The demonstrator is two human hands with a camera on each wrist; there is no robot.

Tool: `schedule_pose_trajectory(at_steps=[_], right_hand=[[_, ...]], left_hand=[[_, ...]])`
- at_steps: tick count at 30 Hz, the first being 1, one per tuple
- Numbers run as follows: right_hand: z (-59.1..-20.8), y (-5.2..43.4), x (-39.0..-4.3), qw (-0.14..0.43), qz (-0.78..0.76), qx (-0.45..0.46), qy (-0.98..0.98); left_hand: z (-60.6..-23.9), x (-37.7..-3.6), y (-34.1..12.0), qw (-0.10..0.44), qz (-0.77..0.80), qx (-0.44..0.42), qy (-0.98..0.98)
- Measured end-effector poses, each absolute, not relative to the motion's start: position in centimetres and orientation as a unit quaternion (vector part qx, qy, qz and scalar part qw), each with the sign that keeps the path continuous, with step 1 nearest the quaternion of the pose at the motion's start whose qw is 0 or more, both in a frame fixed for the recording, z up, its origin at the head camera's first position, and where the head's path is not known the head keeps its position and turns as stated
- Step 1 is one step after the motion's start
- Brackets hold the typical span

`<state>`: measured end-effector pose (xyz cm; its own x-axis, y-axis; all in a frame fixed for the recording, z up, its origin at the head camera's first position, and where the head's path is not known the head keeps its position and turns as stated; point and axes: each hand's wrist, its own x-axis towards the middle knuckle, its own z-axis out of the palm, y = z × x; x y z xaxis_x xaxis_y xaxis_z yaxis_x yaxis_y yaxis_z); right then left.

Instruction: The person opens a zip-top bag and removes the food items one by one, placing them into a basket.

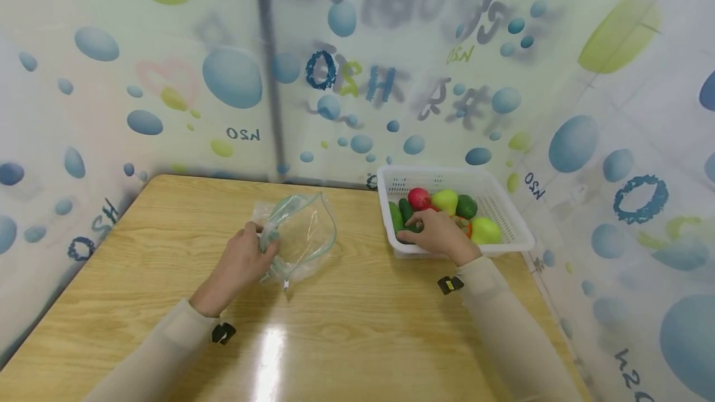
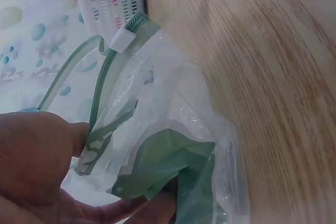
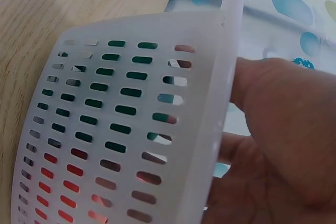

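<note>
Your left hand [image 1: 242, 259] is pinching the clear bag [image 1: 298, 234] open on the table [image 1: 357, 334]. Your right hand [image 1: 438, 234] is curling fingers around a cucumber [image 1: 406, 211] in the white basket [image 1: 505, 216]. Keep the bag's mouth wide.

Bare wood on the table [image 1: 346, 334] near the front edge, w/ lots of room to slide thru. Open strip between the clear bag [image 1: 301, 234] and the white basket [image 1: 505, 216], wide enough to pass. Bag held up by the left hand [image 1: 242, 262], blocking the middle. Right hand [image 1: 438, 234] over the basket's front wall. Basket packed w/ fruit and veg, little room inside. Basket's far side tight to the dotted wall [image 1: 603, 160], prob no gap there.
</note>
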<state>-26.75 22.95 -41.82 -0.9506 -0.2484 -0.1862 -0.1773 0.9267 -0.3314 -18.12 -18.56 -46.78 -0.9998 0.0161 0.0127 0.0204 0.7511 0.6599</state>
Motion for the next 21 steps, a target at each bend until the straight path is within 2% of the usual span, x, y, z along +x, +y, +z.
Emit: schedule_pose_trajectory(at_steps=[9,21], right_hand=[[-42.0,23.6,-25.8,0.081,-0.204,-0.110,0.969],[-42.4,24.9,-24.2,-0.048,-0.259,-0.174,0.949]], left_hand=[[-46.5,-18.0,-18.3,0.007,-0.348,-0.023,-0.937],[-44.9,-17.2,-18.8,0.007,-0.326,-0.021,-0.945]])
